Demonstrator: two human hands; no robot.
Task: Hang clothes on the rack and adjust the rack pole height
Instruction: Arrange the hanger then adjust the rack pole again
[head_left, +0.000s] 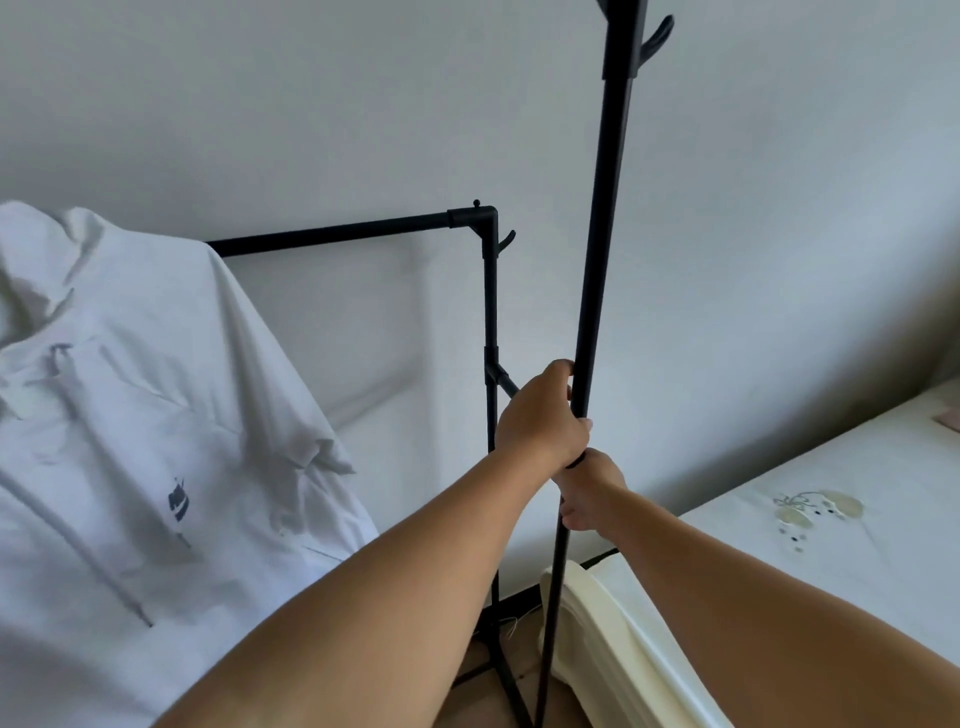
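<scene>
A black clothes rack stands before a white wall. Its tall near pole (605, 218) rises past the top of the frame, with a hook (658, 37) near its top. My left hand (540, 415) is wrapped around this pole at mid height. Just below it, my right hand (589, 491) also grips the pole. Behind, a lower horizontal bar (337, 236) joins a corner fitting (480, 218) and a thinner upright (491, 322). A white hooded garment (130, 415) with a small dark logo hangs over that bar on the left.
A bed with a white patterned cover (831, 519) fills the right side, its cream frame edge (597, 623) close to the pole's foot. The rack's black base legs (498, 670) spread on the brown floor between my arms.
</scene>
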